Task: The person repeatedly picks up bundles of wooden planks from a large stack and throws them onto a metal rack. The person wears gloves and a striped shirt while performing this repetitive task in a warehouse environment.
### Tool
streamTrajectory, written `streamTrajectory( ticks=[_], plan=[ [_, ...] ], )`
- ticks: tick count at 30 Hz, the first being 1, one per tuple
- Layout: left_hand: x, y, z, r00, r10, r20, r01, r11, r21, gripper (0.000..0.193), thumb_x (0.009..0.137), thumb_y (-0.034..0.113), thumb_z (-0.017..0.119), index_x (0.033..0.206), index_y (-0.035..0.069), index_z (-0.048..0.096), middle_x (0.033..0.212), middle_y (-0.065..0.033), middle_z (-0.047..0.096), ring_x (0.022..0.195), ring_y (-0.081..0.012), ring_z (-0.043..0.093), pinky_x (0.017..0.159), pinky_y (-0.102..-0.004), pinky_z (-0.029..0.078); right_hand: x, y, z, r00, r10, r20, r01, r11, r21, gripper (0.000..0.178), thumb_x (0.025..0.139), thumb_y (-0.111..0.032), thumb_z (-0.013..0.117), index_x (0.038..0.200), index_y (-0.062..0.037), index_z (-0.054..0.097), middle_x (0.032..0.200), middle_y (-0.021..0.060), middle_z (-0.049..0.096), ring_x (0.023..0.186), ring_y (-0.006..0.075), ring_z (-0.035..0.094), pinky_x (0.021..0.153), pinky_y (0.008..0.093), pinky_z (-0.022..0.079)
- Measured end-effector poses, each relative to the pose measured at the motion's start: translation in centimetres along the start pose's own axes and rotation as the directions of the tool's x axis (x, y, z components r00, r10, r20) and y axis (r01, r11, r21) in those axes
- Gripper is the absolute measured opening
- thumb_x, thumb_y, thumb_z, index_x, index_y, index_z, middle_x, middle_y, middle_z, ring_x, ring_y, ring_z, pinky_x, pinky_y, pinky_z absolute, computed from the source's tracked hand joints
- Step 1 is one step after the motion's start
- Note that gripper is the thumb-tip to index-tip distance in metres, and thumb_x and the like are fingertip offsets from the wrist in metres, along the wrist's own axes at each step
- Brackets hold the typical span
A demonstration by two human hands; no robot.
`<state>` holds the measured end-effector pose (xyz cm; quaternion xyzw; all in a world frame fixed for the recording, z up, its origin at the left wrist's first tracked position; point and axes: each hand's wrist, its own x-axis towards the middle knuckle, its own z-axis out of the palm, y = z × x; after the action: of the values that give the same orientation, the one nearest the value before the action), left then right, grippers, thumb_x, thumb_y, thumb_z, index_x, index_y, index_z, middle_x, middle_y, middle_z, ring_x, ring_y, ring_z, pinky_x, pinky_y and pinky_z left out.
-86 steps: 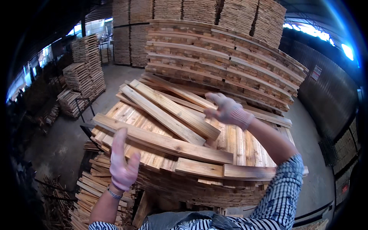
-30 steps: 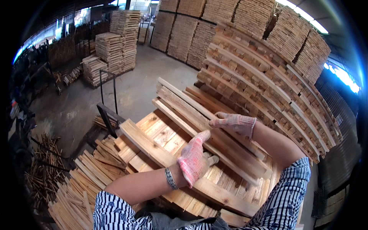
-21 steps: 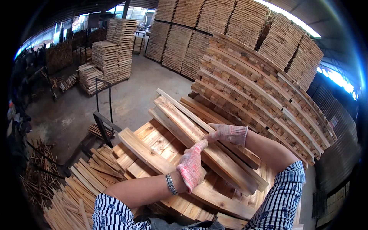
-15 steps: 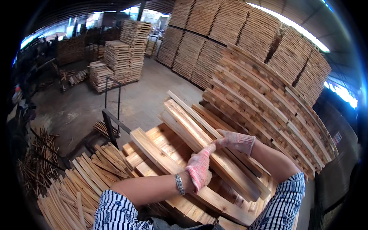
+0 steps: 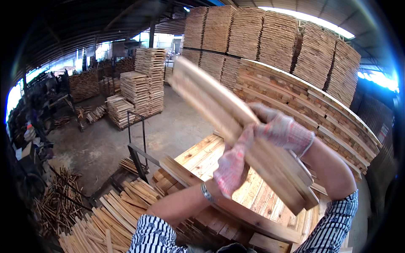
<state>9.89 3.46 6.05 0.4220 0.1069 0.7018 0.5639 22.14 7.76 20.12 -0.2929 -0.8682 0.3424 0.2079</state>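
Note:
A bundle of long wooden boards (image 5: 202, 97), slightly smeared by motion, is held up at a slant, its far end high and its near end lower right. My left hand (image 5: 232, 168), in a pale knit glove with red flecks, closes on its left side. From the right, my right hand (image 5: 287, 130), gloved alike, grips the boards, thumb close to the left one. Exactly how many boards are in the bundle I cannot tell. Beneath them lies a layer of light planks (image 5: 206, 154) laid side by side, and a loose board (image 5: 249, 215) rests along its left side.
Thin wood strips (image 5: 105, 215) are heaped at lower left, beside a black metal frame (image 5: 137, 162). Close on the right rises a large stack of boards (image 5: 312, 114). Tall lumber stacks (image 5: 244, 31) stand behind, smaller ones (image 5: 147, 84) farther left. Scrap sticks (image 5: 59, 198) litter the floor.
Both hands have raised the boards off the pile, and the far end has swung upward. More of the light plank layer underneath shows now. The view has shifted slightly.

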Motion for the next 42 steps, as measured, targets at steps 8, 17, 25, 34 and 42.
streamTrajectory(
  ticks=[8,17,25,34,42],
  plan=[
    [6.8,3.2,2.1,0.938,0.007,0.347,0.049,0.987,-0.154,0.064,0.093,0.021,0.075,0.146,0.011,0.040,0.129,-0.0075,0.059,0.121,-0.0172,0.058,0.102,-0.0328,0.052,-4.1,0.8,-1.3,0.739,-0.371,-0.562,0.245,0.925,-0.289,0.072,0.092,-0.032,0.070,0.150,-0.0025,0.040,0.149,0.0221,0.041,0.135,0.0322,0.047,0.107,0.0400,0.047],
    [4.7,-3.1,2.7,0.947,-0.084,0.310,0.070,0.996,0.056,0.067,0.095,0.011,0.072,0.152,0.009,0.036,0.129,-0.0051,0.061,0.119,-0.0128,0.058,0.104,-0.0305,0.050,-8.2,13.6,4.9,0.490,-0.492,-0.720,0.349,0.867,-0.355,0.078,0.096,-0.038,0.064,0.154,0.0024,0.031,0.146,0.0196,0.043,0.137,0.0286,0.043,0.116,0.0405,0.035],
    [4.2,8.0,12.1,0.920,-0.190,0.342,0.073,0.942,0.327,0.055,0.100,0.044,0.060,0.134,0.002,0.055,0.120,-0.0164,0.066,0.114,-0.0270,0.066,0.092,-0.0377,0.060,-11.2,0.2,-1.6,0.621,-0.017,-0.784,-0.087,0.992,-0.090,0.075,0.098,-0.050,0.056,0.154,-0.0077,0.030,0.123,0.0184,0.063,0.104,0.0253,0.066,0.091,0.0356,0.054],
    [0.7,0.9,6.3,0.669,-0.743,0.005,0.659,0.597,0.456,0.065,0.102,0.043,0.055,0.146,-0.001,0.041,0.136,-0.0247,0.057,0.120,-0.0288,0.064,0.101,-0.0413,0.056,-13.7,7.4,5.2,0.757,0.598,-0.263,-0.356,0.716,0.600,0.095,0.094,-0.046,0.068,0.154,0.0051,0.014,0.130,0.0234,0.058,0.110,0.0263,0.064,0.091,0.0367,0.058],
    [3.0,-4.0,-2.2,0.575,-0.818,0.016,0.740,0.528,0.417,0.049,0.100,0.037,0.060,0.127,-0.003,0.054,0.113,-0.0216,0.068,0.092,-0.0272,0.072,0.085,-0.0393,0.061,-13.5,9.6,8.5,0.705,0.649,-0.287,-0.470,0.729,0.498,0.055,0.097,-0.042,0.063,0.132,-0.0027,0.049,0.095,0.0046,0.057,0.081,0.0142,0.052,0.070,0.0327,0.044]
  ],
)
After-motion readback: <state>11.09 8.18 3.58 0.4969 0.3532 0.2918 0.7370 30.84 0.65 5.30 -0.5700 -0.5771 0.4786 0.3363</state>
